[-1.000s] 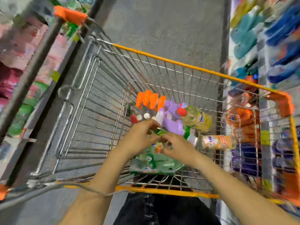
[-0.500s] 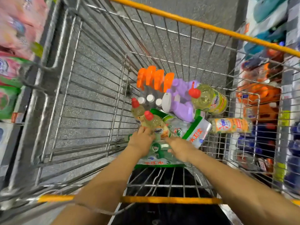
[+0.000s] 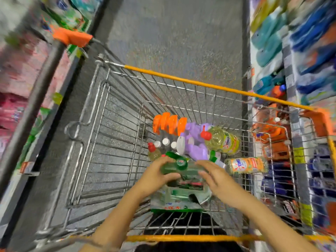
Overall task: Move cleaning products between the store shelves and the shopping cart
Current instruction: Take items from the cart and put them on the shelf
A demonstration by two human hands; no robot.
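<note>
While motion blur is smearing most of the frame, the green pack is showing only as a glossy green-and-clear shape at the near end of the shopping cart, resting on its wire floor. Its print is not reading clearly, and both hands are covering its upper part. Its long axis is running from the near rim toward the far end of the cart. A round green cap is facing up and away from the person at the far end.

The left hand is gripping that far end, fingers curling round it just below the cap. The right hand is lying at the pack's right side with its fingers straight and slightly apart; whether they are touching the pack is unclear.

Just beyond, purple bottles are lying under a row of orange caps. A yellow bottle with a red cap is lying to their right, an orange-labelled bottle nearer the person. The shelves on both sides are blurring into colour patches.
</note>
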